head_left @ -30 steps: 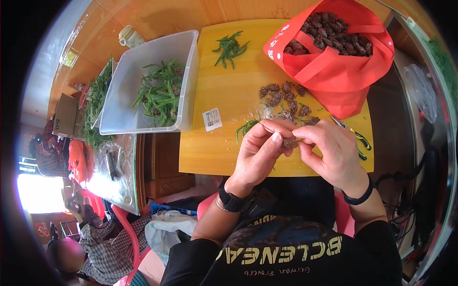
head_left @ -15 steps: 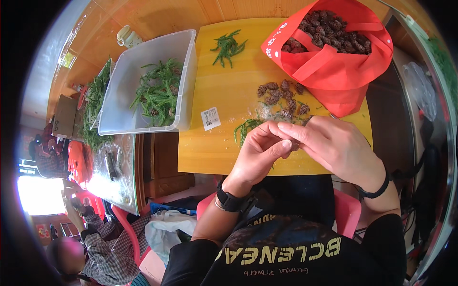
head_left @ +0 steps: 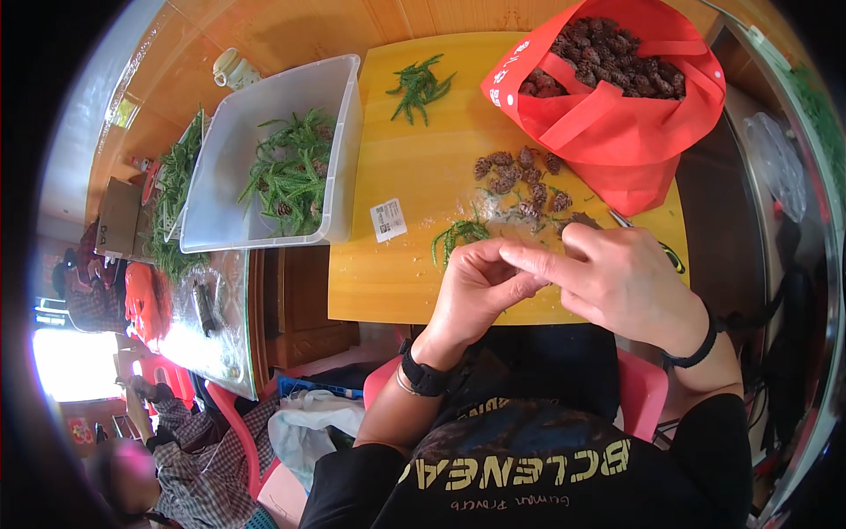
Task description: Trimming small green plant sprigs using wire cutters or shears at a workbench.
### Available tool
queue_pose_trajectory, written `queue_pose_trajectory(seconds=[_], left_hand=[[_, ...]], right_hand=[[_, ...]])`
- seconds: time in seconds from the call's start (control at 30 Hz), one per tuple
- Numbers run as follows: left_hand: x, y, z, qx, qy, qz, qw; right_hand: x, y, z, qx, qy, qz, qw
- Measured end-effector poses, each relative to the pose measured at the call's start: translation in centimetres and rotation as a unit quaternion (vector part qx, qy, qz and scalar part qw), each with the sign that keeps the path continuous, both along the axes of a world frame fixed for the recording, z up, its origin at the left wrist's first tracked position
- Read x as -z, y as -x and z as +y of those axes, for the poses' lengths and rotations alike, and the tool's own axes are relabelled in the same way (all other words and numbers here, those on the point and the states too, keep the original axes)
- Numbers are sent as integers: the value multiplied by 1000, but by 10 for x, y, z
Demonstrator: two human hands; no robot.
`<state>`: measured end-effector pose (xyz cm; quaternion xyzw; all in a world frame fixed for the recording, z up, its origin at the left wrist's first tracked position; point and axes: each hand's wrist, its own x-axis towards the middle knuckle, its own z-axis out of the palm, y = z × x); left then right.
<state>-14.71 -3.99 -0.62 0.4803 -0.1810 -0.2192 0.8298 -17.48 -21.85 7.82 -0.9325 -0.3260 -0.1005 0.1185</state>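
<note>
Left hand [head_left: 476, 289] and right hand [head_left: 621, 280] meet over a yellow tabletop [head_left: 379, 286]. Loose pine cones [head_left: 505, 180] lie beside a red bag [head_left: 636, 145].

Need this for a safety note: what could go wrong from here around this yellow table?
The red bag, heaped with cones near the right edge of the yellow table, might tip and spill.

The right hand could knock the yellow-and-black-handled tool that it partly hides, close to that edge.

Loose cones lie uncontained on the tabletop and might roll if bumped.
</note>
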Motion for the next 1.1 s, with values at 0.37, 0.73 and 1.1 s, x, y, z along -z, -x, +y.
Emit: queue_pose_trajectory(seconds=[0.37, 0.73, 1.1], left_hand=[[-5, 5, -3, -56, 36, -33, 997], [-6, 4, -3, -82, 11, 9, 997], [-2, 2, -2, -57, 12, 28, 998]], right_hand=[[2, -1, 1, 21, -53, -33, 998], [6, 0, -2, 16, -76, -65, 995], [1, 1, -5, -3, -56, -64, 996]])
